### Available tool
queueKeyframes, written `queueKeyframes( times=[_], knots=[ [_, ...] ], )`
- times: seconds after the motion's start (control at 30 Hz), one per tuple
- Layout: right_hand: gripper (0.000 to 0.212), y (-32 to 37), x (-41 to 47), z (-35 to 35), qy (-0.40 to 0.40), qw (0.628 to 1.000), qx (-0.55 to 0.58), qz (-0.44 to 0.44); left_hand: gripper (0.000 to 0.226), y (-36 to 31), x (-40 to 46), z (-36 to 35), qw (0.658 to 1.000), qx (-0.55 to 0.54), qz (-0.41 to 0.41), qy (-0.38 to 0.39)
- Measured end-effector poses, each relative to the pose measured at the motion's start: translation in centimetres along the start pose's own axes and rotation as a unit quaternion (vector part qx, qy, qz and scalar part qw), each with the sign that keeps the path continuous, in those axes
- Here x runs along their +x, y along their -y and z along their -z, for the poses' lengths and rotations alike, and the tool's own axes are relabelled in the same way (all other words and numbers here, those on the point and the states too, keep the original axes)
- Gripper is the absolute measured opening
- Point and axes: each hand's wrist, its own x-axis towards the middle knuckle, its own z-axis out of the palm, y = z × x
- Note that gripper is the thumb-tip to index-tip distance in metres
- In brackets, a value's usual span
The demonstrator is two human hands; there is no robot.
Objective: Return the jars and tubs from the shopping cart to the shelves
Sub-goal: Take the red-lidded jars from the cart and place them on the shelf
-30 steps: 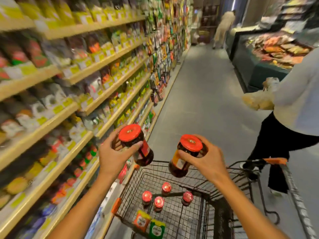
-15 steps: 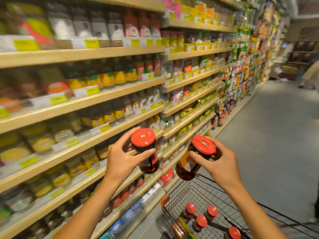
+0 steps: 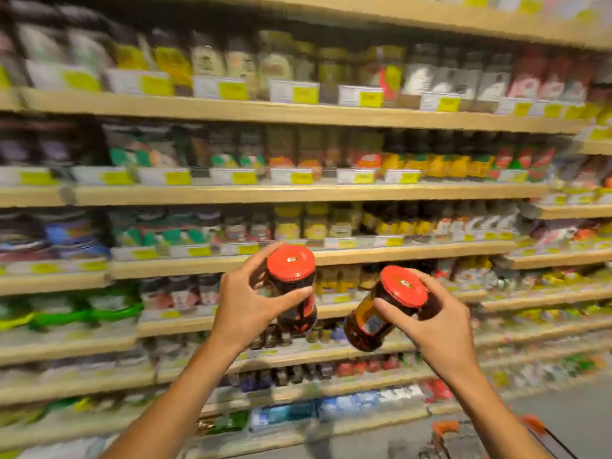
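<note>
I hold two dark sauce jars with red lids in front of the shelves. My left hand grips the left jar around its body, nearly upright. My right hand grips the right jar just under its lid, and this jar tilts with its lid toward me and to the right. The two jars hang side by side, a small gap between them. The wooden shelves fill the view behind them, blurred by motion. Only a corner of the shopping cart with its orange trim shows at the bottom right.
Rows of jars, bottles and packets with yellow price tags stand on every shelf level. Red-lidded jars sit on a low shelf below my hands. Grey floor shows at the lower right.
My view has swung left from the aisle to face the shelves head on. Both hands carried their jars up and away from the cart, which has dropped almost out of view.
</note>
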Motion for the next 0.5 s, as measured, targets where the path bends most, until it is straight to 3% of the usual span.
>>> queueKeyframes(
  times=[0.17,0.5],
  knots=[
    [0.061,2.9,1.0,-6.1,0.113,0.992,0.036,0.049,0.078,-1.3,-3.8,7.2,0.991,0.074,0.018,-0.108],
    [0.064,9.0,-1.8,-19.1,0.28,0.947,0.125,0.098,0.078,-4.5,-12.5,20.1,0.938,0.223,0.048,-0.261]
  ],
)
